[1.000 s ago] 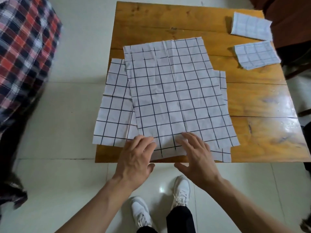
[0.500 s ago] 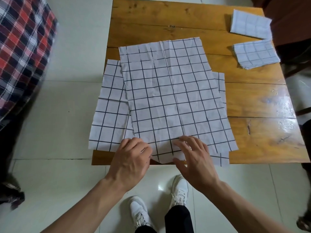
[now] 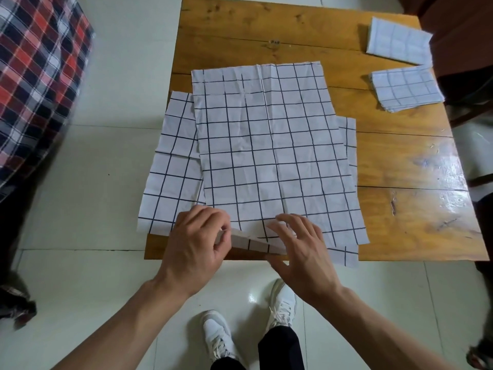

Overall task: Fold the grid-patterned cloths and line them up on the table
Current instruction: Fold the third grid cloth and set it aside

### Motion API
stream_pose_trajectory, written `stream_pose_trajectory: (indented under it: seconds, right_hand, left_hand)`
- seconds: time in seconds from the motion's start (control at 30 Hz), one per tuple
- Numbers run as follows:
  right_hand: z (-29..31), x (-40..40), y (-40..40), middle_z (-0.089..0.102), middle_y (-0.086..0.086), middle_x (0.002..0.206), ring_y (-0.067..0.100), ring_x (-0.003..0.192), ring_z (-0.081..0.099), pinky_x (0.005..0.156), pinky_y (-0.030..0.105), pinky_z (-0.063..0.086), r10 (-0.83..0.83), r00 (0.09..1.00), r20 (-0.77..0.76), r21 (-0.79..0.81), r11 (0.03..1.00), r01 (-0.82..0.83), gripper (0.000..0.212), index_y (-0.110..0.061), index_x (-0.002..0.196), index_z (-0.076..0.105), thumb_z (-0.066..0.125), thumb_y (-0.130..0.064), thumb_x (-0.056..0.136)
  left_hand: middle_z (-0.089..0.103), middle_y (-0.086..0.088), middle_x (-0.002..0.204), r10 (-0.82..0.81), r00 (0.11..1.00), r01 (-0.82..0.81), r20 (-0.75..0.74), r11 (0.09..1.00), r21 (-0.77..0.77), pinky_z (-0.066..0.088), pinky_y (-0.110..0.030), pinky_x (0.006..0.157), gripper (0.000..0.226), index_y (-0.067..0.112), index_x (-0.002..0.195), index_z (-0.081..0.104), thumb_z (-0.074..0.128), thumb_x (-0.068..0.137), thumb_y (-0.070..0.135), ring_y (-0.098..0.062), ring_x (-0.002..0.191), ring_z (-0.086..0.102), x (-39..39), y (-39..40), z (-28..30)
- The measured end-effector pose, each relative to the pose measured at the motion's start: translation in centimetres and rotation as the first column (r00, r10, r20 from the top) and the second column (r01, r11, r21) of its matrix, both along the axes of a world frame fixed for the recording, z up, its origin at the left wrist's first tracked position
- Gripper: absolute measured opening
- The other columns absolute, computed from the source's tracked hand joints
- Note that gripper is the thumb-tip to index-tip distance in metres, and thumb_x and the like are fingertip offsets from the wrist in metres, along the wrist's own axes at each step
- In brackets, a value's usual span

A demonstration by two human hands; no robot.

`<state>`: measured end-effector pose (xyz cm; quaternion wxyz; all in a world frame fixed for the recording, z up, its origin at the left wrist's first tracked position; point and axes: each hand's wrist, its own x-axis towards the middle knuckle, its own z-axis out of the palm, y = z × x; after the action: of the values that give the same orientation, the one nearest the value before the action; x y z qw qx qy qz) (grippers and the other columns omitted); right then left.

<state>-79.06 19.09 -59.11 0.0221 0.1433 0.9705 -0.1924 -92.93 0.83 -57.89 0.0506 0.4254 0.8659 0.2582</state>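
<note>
A white cloth with a black grid (image 3: 266,145) lies spread flat on the wooden table (image 3: 400,209), on top of another spread grid cloth (image 3: 170,166) that sticks out at the left and near right. My left hand (image 3: 197,241) pinches the top cloth's near edge at its left corner, and that edge is lifted and curled up. My right hand (image 3: 298,247) holds the same near edge a little to the right, fingers on top and thumb under. Two folded grid cloths (image 3: 397,41) (image 3: 406,88) lie one behind the other at the table's far right.
The lower cloth overhangs the table's left edge. A red and dark plaid fabric (image 3: 34,70) hangs at the far left over the tiled floor. Dark furniture (image 3: 464,36) stands beyond the table's right side. My white shoes (image 3: 218,335) are below the near edge.
Both hands went from lying flat on the top cloth's near edge to taking hold of it; that edge is now raised off the table between them.
</note>
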Motion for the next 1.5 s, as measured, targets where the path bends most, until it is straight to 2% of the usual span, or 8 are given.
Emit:
stream_pose_trajectory:
  seconds: [0.23,0.37,0.53,0.67,0.87,1.1,1.3,1.5]
  right_hand:
    - [2.7,-0.4,2.0,0.066,-0.001,0.102,0.021,0.096,0.058,0.084,0.033,0.042,-0.143,0.987,-0.067,0.057,0.987,0.147,0.038,-0.018,0.104,0.068,0.080,-0.008,0.069]
    - [5.9,-1.1,2.6,0.066,-0.007,0.085,0.018,0.083,0.059,0.076,0.029,0.039,-0.146,0.982,-0.116,0.077,0.985,0.156,0.014,-0.022,0.087,0.070,0.074,-0.010,0.081]
    - [10.0,-2.0,2.0,0.063,-0.007,0.081,0.018,0.081,0.059,0.075,0.030,0.043,-0.091,0.980,-0.178,0.036,0.994,0.099,0.011,-0.021,0.085,0.067,0.071,-0.011,0.084]
    - [12.9,-2.4,1.7,0.063,-0.009,0.081,0.015,0.080,0.059,0.073,0.031,0.044,-0.065,0.986,-0.154,0.057,0.996,0.074,0.010,-0.022,0.086,0.067,0.070,-0.013,0.085]
    - [14.2,-3.6,3.2,0.065,-0.005,0.078,0.019,0.075,0.061,0.068,0.033,0.047,-0.112,0.985,-0.134,0.114,0.985,0.128,0.013,-0.021,0.083,0.068,0.073,-0.009,0.080]
    - [13.4,-6.1,6.7,0.061,-0.005,0.076,0.020,0.070,0.059,0.067,0.040,0.051,-0.158,0.972,-0.172,0.015,0.986,0.163,0.006,-0.019,0.084,0.067,0.069,-0.014,0.086]
    - [13.3,-9.4,10.9,0.062,-0.006,0.077,0.016,0.067,0.056,0.062,0.036,0.050,-0.211,0.965,-0.153,-0.008,0.977,0.213,0.007,-0.019,0.084,0.068,0.070,-0.013,0.087]
    - [11.9,-14.5,15.1,0.064,-0.005,0.074,0.017,0.067,0.057,0.060,0.035,0.048,-0.229,0.957,-0.177,-0.030,0.973,0.228,0.010,-0.017,0.082,0.068,0.071,-0.007,0.083]
  left_hand:
    - [0.066,0.006,0.089,0.099,0.987,-0.118,0.130,0.983,0.143,0.052,-0.040,0.078,0.016,0.015,0.090,0.064,0.053,0.089,0.027,-0.017,0.088,0.060,-1.3,-1.2,3.8]
    - [0.067,0.009,0.091,0.114,0.982,-0.139,0.150,0.975,0.175,0.051,-0.040,0.081,0.016,0.018,0.090,0.062,0.054,0.088,0.031,-0.014,0.089,0.061,-2.2,-2.1,6.8]
    - [0.065,0.011,0.091,0.083,0.996,-0.088,0.045,0.987,0.131,0.042,-0.031,0.084,0.026,0.019,0.092,0.063,0.063,0.076,0.039,-0.012,0.089,0.058,-3.6,-3.3,9.5]
    - [0.062,0.013,0.079,0.079,0.996,-0.074,-0.031,0.989,0.131,0.040,-0.029,0.080,0.015,0.020,0.081,0.061,0.058,0.082,0.035,-0.011,0.079,0.056,-4.5,-3.6,11.3]
    - [0.061,0.013,0.080,0.120,0.993,-0.119,-0.003,0.981,0.155,0.046,-0.037,0.077,0.014,0.021,0.082,0.062,0.056,0.084,0.033,-0.011,0.078,0.057,-5.9,-3.6,12.3]
    - [0.067,0.007,0.088,0.180,0.980,-0.192,0.083,0.966,0.174,0.055,-0.048,0.079,0.003,0.015,0.091,0.065,0.067,0.091,0.016,-0.015,0.083,0.064,-8.2,-1.2,11.3]
    - [0.068,0.004,0.088,0.233,0.961,-0.256,0.147,0.953,0.163,0.058,-0.044,0.078,0.007,0.013,0.092,0.064,0.070,0.088,0.012,-0.014,0.085,0.065,-12.3,3.1,12.2]
    - [0.066,0.004,0.082,0.288,0.947,-0.307,0.140,0.941,0.140,0.056,-0.039,0.065,0.008,0.015,0.085,0.061,0.068,0.090,0.014,-0.017,0.077,0.063,-17.8,7.9,11.1]
